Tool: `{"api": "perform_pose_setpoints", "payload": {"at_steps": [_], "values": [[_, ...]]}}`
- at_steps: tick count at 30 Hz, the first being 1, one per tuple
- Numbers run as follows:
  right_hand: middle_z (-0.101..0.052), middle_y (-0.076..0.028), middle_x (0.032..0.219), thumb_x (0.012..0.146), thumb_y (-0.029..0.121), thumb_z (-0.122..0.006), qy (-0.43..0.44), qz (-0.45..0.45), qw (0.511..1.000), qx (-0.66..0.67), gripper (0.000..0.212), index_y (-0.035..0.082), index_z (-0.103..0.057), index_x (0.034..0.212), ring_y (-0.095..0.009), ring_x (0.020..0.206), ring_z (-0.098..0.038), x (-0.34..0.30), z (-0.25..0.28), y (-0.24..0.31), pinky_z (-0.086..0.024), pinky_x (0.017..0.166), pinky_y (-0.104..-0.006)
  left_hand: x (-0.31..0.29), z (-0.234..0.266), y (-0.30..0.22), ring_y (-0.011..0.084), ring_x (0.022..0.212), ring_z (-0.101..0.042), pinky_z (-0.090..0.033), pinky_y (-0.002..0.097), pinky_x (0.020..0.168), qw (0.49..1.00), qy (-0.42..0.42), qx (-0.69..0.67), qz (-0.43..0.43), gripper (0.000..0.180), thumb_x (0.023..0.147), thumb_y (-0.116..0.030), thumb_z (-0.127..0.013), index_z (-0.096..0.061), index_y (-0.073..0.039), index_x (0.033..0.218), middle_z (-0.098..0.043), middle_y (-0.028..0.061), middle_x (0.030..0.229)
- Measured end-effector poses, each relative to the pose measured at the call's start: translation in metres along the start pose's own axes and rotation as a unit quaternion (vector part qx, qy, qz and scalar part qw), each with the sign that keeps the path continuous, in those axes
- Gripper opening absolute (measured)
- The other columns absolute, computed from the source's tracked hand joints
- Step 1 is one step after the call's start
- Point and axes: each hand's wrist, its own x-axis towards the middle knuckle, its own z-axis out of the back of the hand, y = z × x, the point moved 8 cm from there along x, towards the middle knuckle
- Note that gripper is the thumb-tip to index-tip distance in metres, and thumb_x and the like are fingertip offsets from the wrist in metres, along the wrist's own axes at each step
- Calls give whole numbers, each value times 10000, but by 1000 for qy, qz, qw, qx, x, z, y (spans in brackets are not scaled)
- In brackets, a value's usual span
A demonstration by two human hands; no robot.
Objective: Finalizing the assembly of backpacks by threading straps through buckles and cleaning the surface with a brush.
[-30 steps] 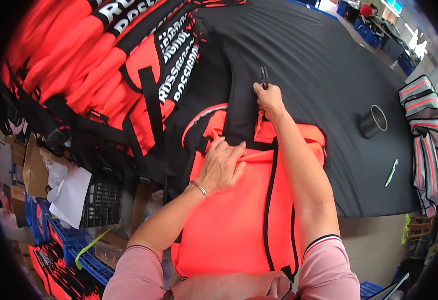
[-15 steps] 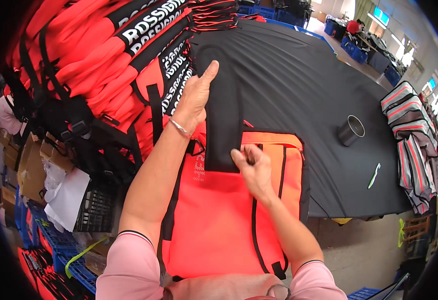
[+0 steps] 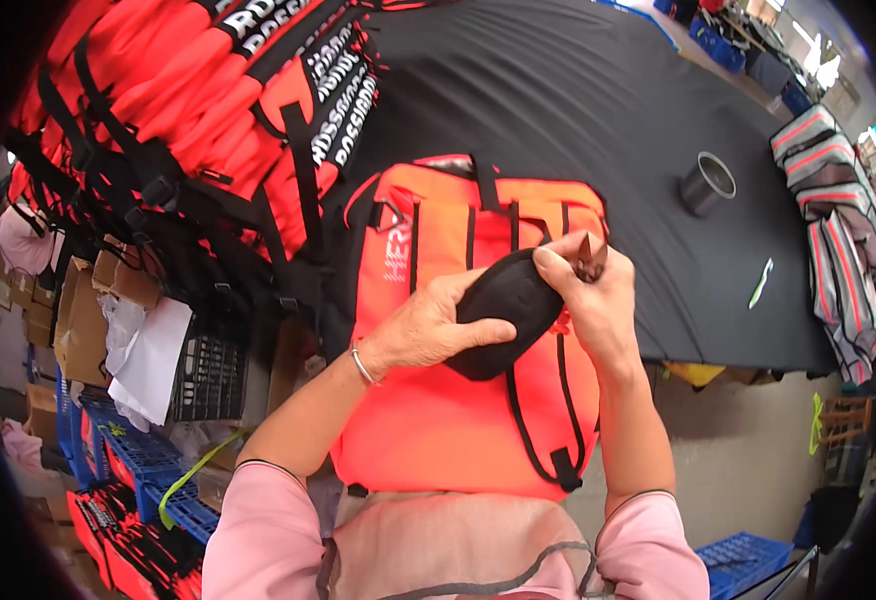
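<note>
An orange-red backpack (image 3: pixel 438 430) with black piping and straps lies in front of me on the black-covered table. Over its middle I hold a black padded strap (image 3: pixel 506 305), bent so that its rounded end shows. My left hand (image 3: pixel 423 335) is closed around its left side, thumb on top. The thumb and fingers of my right hand (image 3: pixel 603 305) pinch its upper right edge. Brown pointed blades, seemingly thread snips (image 3: pixel 589 258), stick out of that same hand; the rest of them is hidden in the fingers.
A tall pile of red and black bags (image 3: pixel 188 130) fills the left side. On the black table cover (image 3: pixel 528 100) stand a dark metal cup (image 3: pixel 706 184) and a green-white, pen-like tool (image 3: pixel 760 283). Grey striped bags (image 3: pixel 828 220) are stacked right. Blue crates (image 3: pixel 143 440) and cartons stand at lower left.
The black padded strap went from stretched out beyond the backpack to bent up close over it. My left hand came nearer and now grips it. My view has shifted, showing more of the backpack's top.
</note>
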Motion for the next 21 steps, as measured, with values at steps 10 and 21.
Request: {"api": "perform_pose_setpoints", "payload": {"at_steps": [10,21], "values": [[-638,-10,877,945,234,-663,36,-219,964,148,204,31,-658,966,-97,801,-599,-43,-12,-95,-467,695,-230,-23,-11,14,205,1153,-569,-392,430,1063,967,-70,184,-162,314,692,-102,-864,-752,-62,983,-666,35,1182],[-702,-63,904,922,69,-690,-91,-76,988,-97,156,-50,-636,1008,-102,772,-652,-110,35,-38,-529,694,-244,-27,-24,24,173,739,-712,-567,273,627,938,-175,237,-183,253,651,-52,-868,-764,-49,882,-731,85,965]]}}
